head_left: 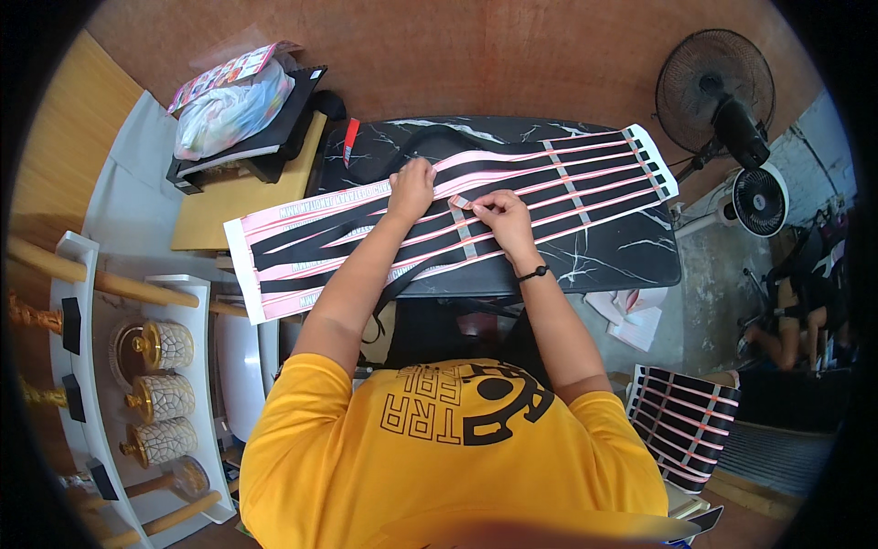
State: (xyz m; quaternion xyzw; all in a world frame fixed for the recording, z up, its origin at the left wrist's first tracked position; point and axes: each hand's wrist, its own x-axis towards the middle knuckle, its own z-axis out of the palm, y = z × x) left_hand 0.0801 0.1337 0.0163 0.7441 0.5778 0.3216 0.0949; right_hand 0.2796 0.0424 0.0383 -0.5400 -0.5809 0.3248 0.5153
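Note:
Across the black marbled table [640,261] lies a long panel of pink-and-black straps [540,197] with white ends, crossed by grey strips. The straps lie flat at the right; toward the left several black ones are loose and overlap. My left hand [412,189] is closed over the upper straps near the middle, and what its fingers hold is hidden. Just right of it, my right hand [505,222] pinches the end of a short pinkish strip [460,202], whose free end sticks out to the left above the straps and a grey crossing strip.
A red-handled tool [351,139] lies at the table's back left. Beside it stands a stand with a filled plastic bag [233,114]. Two fans [713,87] are at the right. A similar strapped panel [681,425] rests lower right; a white shelf [183,293] with jars stands left.

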